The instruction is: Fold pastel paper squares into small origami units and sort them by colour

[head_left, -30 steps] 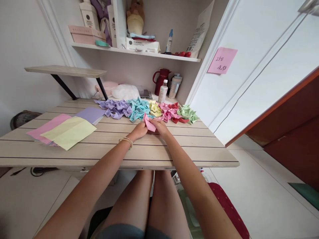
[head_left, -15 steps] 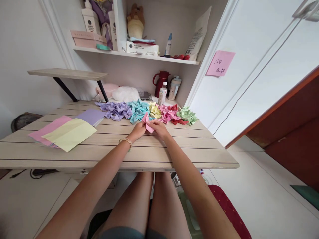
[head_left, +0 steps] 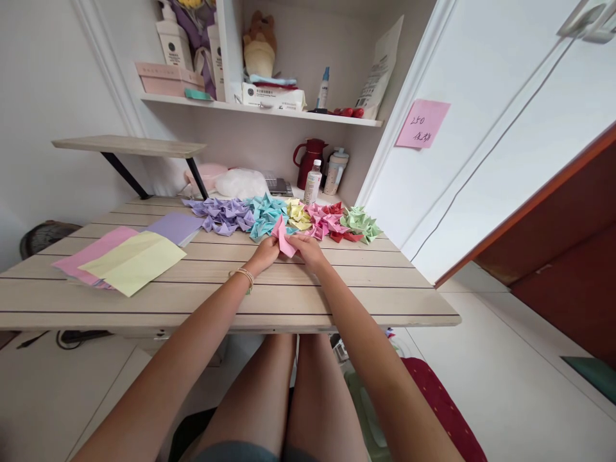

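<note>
A partly folded piece of pink origami paper (head_left: 283, 240) is held between my two hands, just above the slatted table (head_left: 375, 276). My left hand (head_left: 264, 253) pinches its left side, and my right hand (head_left: 308, 249) grips its right side with the thumb on top. Behind it lies a row of folded paper pieces: purple ones (head_left: 224, 215), blue ones (head_left: 267, 215), yellow ones (head_left: 299, 215), pink ones (head_left: 327, 220) with some red among them, and green ones (head_left: 360, 224). My fingertips are partly hidden by the paper.
At left lie flat sheets: yellow (head_left: 135, 260), pink (head_left: 96, 253) and purple (head_left: 176, 224). A small raised shelf (head_left: 129, 145) overhangs the back left. Behind the row stand a bottle (head_left: 312, 183), a red jug (head_left: 310, 163) and a tumbler (head_left: 335, 172).
The view has shifted slightly. Both hands keep their hold on the pink paper, with almost no visible movement.
</note>
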### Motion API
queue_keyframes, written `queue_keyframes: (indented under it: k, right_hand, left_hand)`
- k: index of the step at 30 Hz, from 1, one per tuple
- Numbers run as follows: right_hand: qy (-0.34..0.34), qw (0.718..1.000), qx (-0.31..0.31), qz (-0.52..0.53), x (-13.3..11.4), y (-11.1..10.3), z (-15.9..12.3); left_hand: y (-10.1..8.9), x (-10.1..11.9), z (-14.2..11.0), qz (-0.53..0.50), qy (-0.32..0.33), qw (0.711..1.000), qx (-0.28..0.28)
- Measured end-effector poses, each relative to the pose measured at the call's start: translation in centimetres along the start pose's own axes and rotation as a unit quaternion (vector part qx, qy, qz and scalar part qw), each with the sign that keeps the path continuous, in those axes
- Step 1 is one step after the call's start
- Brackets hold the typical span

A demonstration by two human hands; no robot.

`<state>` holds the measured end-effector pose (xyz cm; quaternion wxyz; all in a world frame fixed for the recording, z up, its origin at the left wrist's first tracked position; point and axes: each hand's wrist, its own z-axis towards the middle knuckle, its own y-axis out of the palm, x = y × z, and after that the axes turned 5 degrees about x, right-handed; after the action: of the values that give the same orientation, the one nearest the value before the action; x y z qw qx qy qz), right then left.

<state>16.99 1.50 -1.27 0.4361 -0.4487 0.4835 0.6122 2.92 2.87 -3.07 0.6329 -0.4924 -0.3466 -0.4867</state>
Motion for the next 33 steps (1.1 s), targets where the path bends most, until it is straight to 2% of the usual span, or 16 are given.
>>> queue_keyframes:
  k: [5, 10, 14, 19, 25, 33]
  right_hand:
    - [0.005, 1.000, -0.001, 0.005, -0.6, 0.4, -0.4]
    - [-0.051, 0.997, 0.024, -0.058, -0.5, 0.3, -0.4]
    - [-0.086, 0.993, 0.032, -0.080, -0.5, 0.3, -0.3]
    - [-0.083, 0.992, 0.045, -0.083, -0.6, 0.2, -0.3]
    - [-0.079, 0.991, 0.058, -0.086, -0.5, 0.2, -0.4]
    - [-0.086, 0.990, 0.067, -0.086, -0.5, 0.2, -0.4]
  left_hand:
    - [0.0, -0.3, 0.2, -0.027, -0.009, 0.999, 0.032]
    - [0.0, -0.5, 0.4, -0.053, -0.028, 0.996, 0.059]
    - [0.1, -0.2, 0.3, -0.093, -0.046, 0.994, 0.043]
    - [0.1, 0.7, -0.1, -0.127, -0.059, 0.990, 0.028]
    - [0.0, 1.1, -0.3, -0.132, -0.063, 0.989, 0.011]
    - [0.2, 0.7, -0.2, -0.123, -0.061, 0.991, -0.003]
